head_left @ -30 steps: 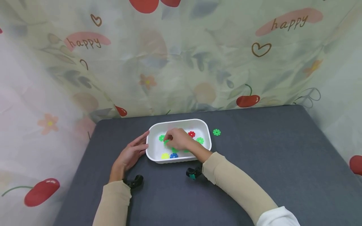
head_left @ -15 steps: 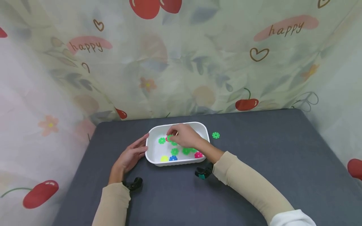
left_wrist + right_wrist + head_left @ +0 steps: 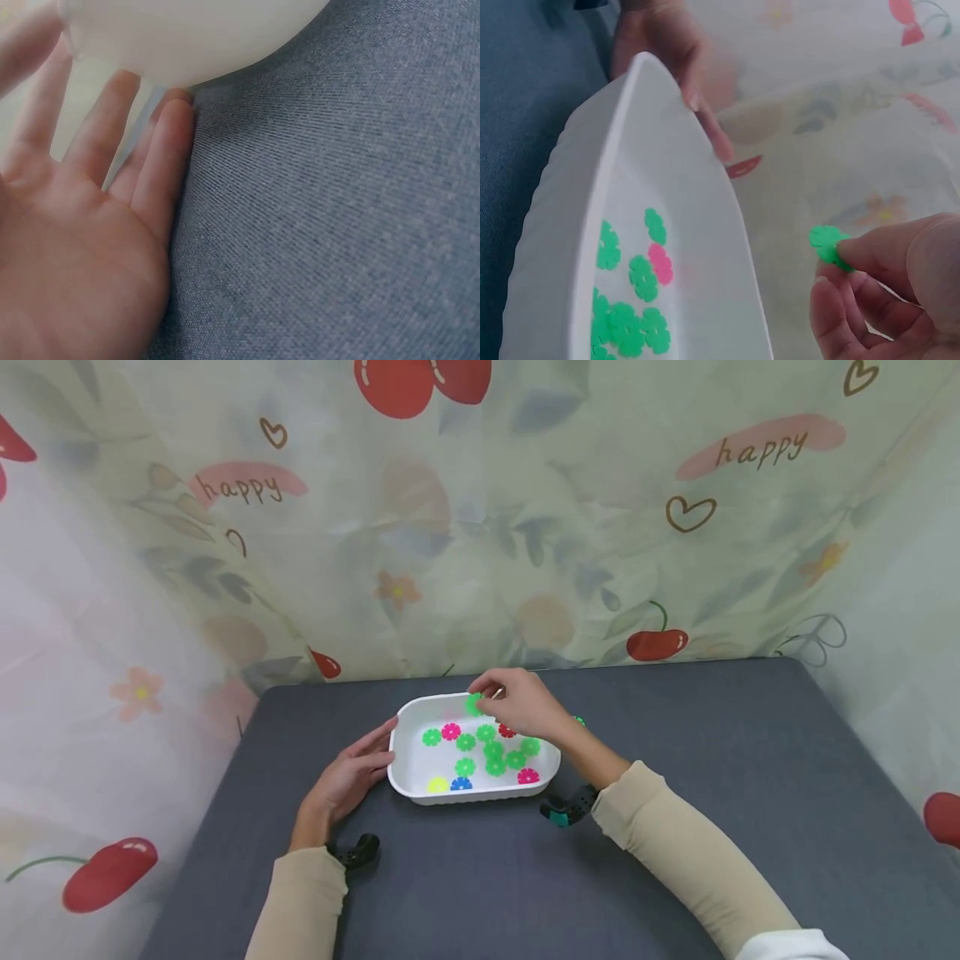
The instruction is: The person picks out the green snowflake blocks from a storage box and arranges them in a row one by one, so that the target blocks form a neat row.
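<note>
My right hand (image 3: 528, 703) is above the back rim of the white tray (image 3: 480, 797). Between thumb and fingertips it pinches a green notched plastic disc (image 3: 828, 244), flower-shaped, clear of the tray in the right wrist view. My left hand (image 3: 347, 783) touches the tray's left end with fingers extended; the left wrist view shows the palm (image 3: 75, 270) and fingertips against the white wall. Inside the tray lie several green discs (image 3: 465, 767), a pink disc (image 3: 451, 732), another pink disc (image 3: 528, 776), a yellow disc (image 3: 437, 785), a blue disc (image 3: 461, 783) and a partly covered red disc (image 3: 506, 731).
One more green disc (image 3: 580, 721) lies on the dark grey table (image 3: 675, 860) right of the tray, mostly hidden by my right forearm. Behind the table hangs a patterned curtain (image 3: 480, 568). Wrist straps with black devices (image 3: 362, 852) are on both wrists.
From down inside the tray, my right hand has picked up a green disc and moved it up, right and back to the far rim. The left hand stays at the tray's left end.
</note>
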Demonstrator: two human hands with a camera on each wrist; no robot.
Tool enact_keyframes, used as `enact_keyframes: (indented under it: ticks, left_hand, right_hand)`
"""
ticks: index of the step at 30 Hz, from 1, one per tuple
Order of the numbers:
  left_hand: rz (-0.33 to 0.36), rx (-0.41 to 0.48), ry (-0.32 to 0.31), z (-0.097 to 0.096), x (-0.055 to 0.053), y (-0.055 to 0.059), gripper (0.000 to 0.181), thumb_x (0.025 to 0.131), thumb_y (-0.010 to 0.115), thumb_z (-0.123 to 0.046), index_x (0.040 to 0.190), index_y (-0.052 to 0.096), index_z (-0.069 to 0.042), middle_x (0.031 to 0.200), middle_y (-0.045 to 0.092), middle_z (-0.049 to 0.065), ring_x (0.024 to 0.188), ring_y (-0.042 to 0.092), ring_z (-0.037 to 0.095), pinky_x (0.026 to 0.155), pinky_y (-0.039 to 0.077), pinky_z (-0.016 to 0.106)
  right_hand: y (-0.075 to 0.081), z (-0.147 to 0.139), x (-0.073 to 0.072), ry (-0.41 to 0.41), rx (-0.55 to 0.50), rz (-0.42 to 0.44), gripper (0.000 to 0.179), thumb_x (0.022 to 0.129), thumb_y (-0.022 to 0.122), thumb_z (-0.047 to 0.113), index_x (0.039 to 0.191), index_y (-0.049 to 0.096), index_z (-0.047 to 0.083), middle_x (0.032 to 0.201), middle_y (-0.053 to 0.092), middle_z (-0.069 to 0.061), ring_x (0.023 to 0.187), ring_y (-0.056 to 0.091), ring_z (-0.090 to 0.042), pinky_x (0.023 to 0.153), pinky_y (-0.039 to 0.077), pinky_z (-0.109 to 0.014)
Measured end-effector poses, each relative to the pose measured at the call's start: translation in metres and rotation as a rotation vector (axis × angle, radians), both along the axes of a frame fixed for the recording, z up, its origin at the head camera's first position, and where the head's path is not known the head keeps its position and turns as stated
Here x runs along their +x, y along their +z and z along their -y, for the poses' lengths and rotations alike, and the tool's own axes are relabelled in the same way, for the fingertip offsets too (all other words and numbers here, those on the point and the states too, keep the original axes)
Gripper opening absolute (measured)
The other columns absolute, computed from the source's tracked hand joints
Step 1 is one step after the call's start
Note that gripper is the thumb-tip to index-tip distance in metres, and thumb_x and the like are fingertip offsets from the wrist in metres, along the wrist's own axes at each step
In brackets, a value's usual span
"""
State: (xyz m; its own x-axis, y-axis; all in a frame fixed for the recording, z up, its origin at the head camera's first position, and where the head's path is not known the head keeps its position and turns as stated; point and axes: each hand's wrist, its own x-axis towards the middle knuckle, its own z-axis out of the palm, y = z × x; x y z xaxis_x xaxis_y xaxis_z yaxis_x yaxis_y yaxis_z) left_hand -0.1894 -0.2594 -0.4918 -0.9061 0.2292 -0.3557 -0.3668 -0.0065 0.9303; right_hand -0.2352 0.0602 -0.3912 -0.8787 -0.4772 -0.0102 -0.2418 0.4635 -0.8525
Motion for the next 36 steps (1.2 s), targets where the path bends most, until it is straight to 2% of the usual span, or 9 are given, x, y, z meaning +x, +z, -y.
enact_keyframes:
  ticks: [4, 6, 12, 14, 18, 24, 27, 31, 36]
  left_hand:
    - [-0.003, -0.003, -0.002, 0.000, 0.000, 0.000, 0.068, 0.101, 0.060, -0.017, 0.161, 0.031, -0.029, 0.171, 0.025, -0.002, 0.157, 0.028, 0.022, 0.127, 0.024, 0.050]
    - [-0.003, -0.004, -0.004, 0.000, 0.000, 0.001, 0.068, 0.101, 0.060, -0.017, 0.161, 0.031, -0.029, 0.171, 0.024, -0.002, 0.157, 0.027, 0.022, 0.127, 0.023, 0.050]
    - [-0.004, -0.012, -0.003, -0.001, 0.000, 0.002, 0.068, 0.101, 0.061, -0.017, 0.161, 0.031, -0.028, 0.171, 0.024, -0.002, 0.157, 0.026, 0.021, 0.128, 0.023, 0.051]
    - [-0.007, -0.016, -0.003, -0.001, 0.000, 0.002, 0.068, 0.102, 0.060, -0.017, 0.161, 0.031, -0.028, 0.171, 0.024, -0.002, 0.157, 0.026, 0.022, 0.128, 0.023, 0.051]
    - [-0.009, -0.014, -0.001, -0.001, 0.000, 0.001, 0.067, 0.102, 0.059, -0.016, 0.161, 0.031, -0.028, 0.171, 0.025, -0.001, 0.157, 0.026, 0.022, 0.127, 0.023, 0.051]
    - [-0.009, -0.014, 0.001, -0.002, -0.001, 0.002, 0.067, 0.102, 0.059, -0.016, 0.161, 0.031, -0.028, 0.171, 0.024, -0.001, 0.157, 0.027, 0.023, 0.128, 0.023, 0.051]
    - [-0.012, -0.015, -0.001, -0.002, 0.000, 0.004, 0.067, 0.102, 0.058, -0.015, 0.162, 0.030, -0.027, 0.171, 0.024, -0.001, 0.157, 0.026, 0.022, 0.128, 0.022, 0.050]
    - [-0.013, -0.008, -0.003, -0.002, 0.000, 0.004, 0.067, 0.102, 0.057, -0.014, 0.162, 0.030, -0.027, 0.171, 0.024, -0.001, 0.157, 0.025, 0.022, 0.128, 0.022, 0.050]
    - [-0.010, -0.012, -0.010, -0.002, 0.001, 0.003, 0.068, 0.102, 0.058, -0.015, 0.162, 0.029, -0.028, 0.171, 0.023, -0.001, 0.157, 0.025, 0.022, 0.128, 0.022, 0.051]
  right_hand:
    - [0.000, -0.012, -0.001, -0.033, -0.036, 0.022, 0.026, 0.098, 0.066, 0.021, 0.123, 0.070, 0.013, 0.105, 0.069, -0.009, 0.080, 0.069, -0.021, 0.068, 0.054, -0.031]
    - [-0.002, -0.018, -0.002, -0.056, -0.038, 0.029, 0.027, 0.098, 0.067, 0.021, 0.123, 0.070, 0.013, 0.104, 0.070, -0.009, 0.079, 0.069, -0.019, 0.073, 0.056, -0.036]
    - [-0.011, -0.037, -0.006, -0.115, -0.021, 0.042, 0.028, 0.097, 0.068, 0.022, 0.123, 0.070, 0.013, 0.104, 0.070, -0.010, 0.078, 0.070, -0.019, 0.080, 0.059, -0.042]
    - [-0.016, -0.044, -0.007, -0.132, -0.020, 0.043, 0.029, 0.097, 0.068, 0.022, 0.124, 0.070, 0.012, 0.105, 0.071, -0.011, 0.079, 0.070, -0.021, 0.080, 0.059, -0.041]
    - [-0.021, -0.059, -0.007, -0.178, -0.034, 0.062, 0.030, 0.097, 0.068, 0.020, 0.125, 0.069, 0.010, 0.107, 0.071, -0.013, 0.085, 0.071, -0.031, 0.084, 0.058, -0.049]
    - [-0.031, -0.080, -0.009, -0.246, -0.044, 0.067, 0.029, 0.098, 0.067, 0.017, 0.125, 0.069, 0.007, 0.105, 0.071, -0.016, 0.088, 0.069, -0.038, 0.076, 0.059, -0.041]
    - [-0.038, -0.091, -0.010, -0.265, -0.030, 0.059, 0.029, 0.098, 0.066, 0.017, 0.125, 0.068, 0.006, 0.104, 0.071, -0.016, 0.088, 0.069, -0.039, 0.076, 0.059, -0.042]
    - [-0.049, -0.105, -0.012, -0.284, -0.008, 0.042, 0.028, 0.098, 0.066, 0.016, 0.124, 0.069, 0.005, 0.104, 0.072, -0.018, 0.085, 0.069, -0.033, 0.079, 0.058, -0.045]
    - [-0.063, -0.124, -0.014, -0.319, 0.004, 0.051, 0.029, 0.097, 0.065, 0.013, 0.124, 0.068, 0.002, 0.105, 0.072, -0.019, 0.078, 0.068, -0.020, 0.079, 0.061, -0.038]
